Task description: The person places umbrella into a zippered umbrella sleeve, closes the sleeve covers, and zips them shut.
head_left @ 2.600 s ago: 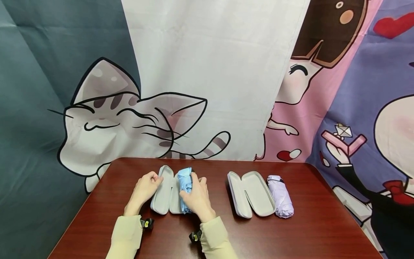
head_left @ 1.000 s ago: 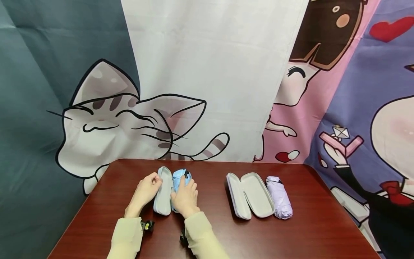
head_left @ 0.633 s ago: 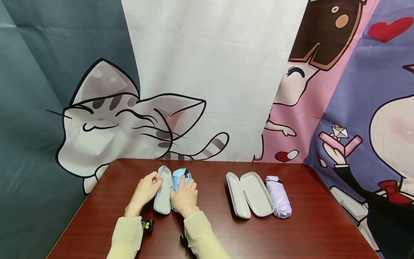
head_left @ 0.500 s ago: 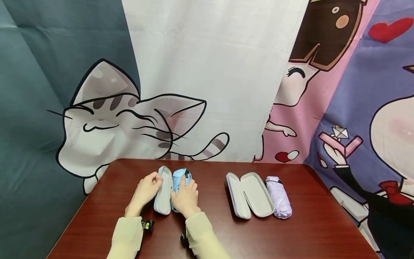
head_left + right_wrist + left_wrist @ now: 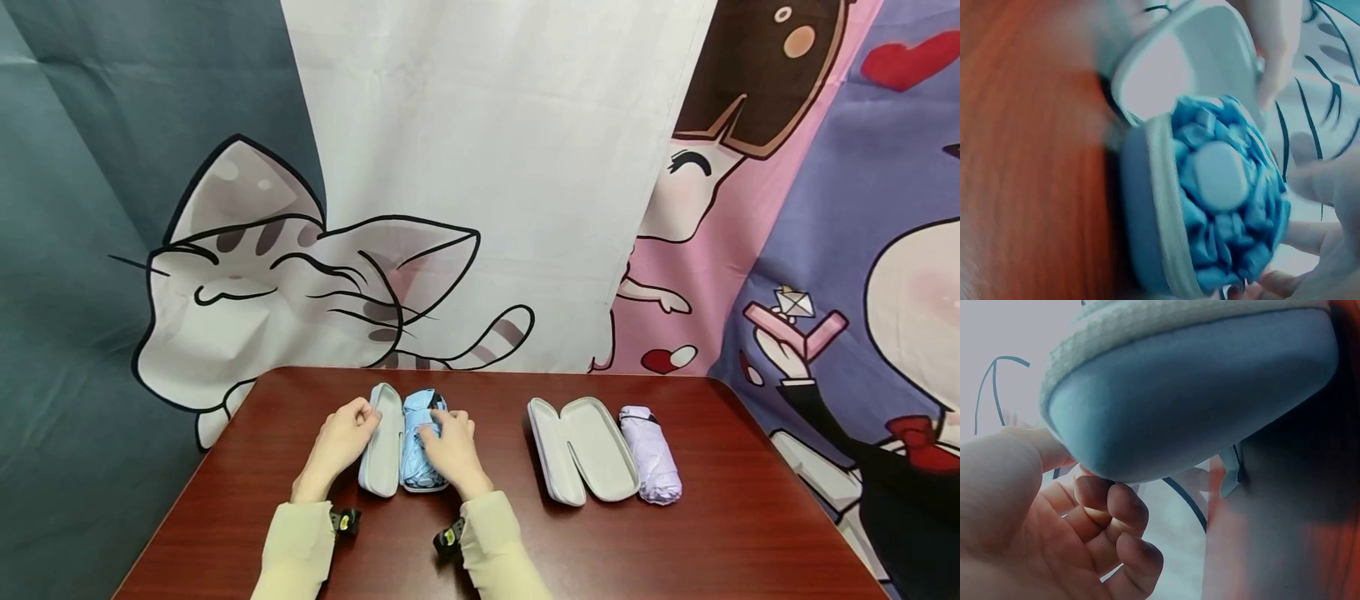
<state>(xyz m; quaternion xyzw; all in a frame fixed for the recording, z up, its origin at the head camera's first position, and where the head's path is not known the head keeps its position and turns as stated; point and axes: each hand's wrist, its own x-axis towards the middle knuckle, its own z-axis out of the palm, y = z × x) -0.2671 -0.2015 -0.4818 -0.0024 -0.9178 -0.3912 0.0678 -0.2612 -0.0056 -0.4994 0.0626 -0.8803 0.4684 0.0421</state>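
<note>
A hard zip case [image 5: 381, 442] with a pale grey lining lies spread apart at the left of the table. Its right half holds a folded blue umbrella [image 5: 422, 450], whose light round knob [image 5: 1221, 175] faces the right wrist camera. My left hand [image 5: 341, 437] pinches the far left rim of the case, seen from its smooth outer shell [image 5: 1191, 394] in the left wrist view. Beside the umbrella's right side is my right hand [image 5: 453, 450], with loosely bent fingers that are not wrapped round it. Those fingers are blurred in the right wrist view.
A second spread grey-lined case [image 5: 600, 450] lies on the right of the brown table [image 5: 600, 550]. Touching or nearly touching its right edge is a folded lilac umbrella [image 5: 651, 457]. A cartoon-printed cloth [image 5: 510, 167] hangs behind the table.
My right hand has pressed the blue umbrella leftward into the case half, then drawn back to the right, uncovering more of it. My left hand keeps its place at the rim.
</note>
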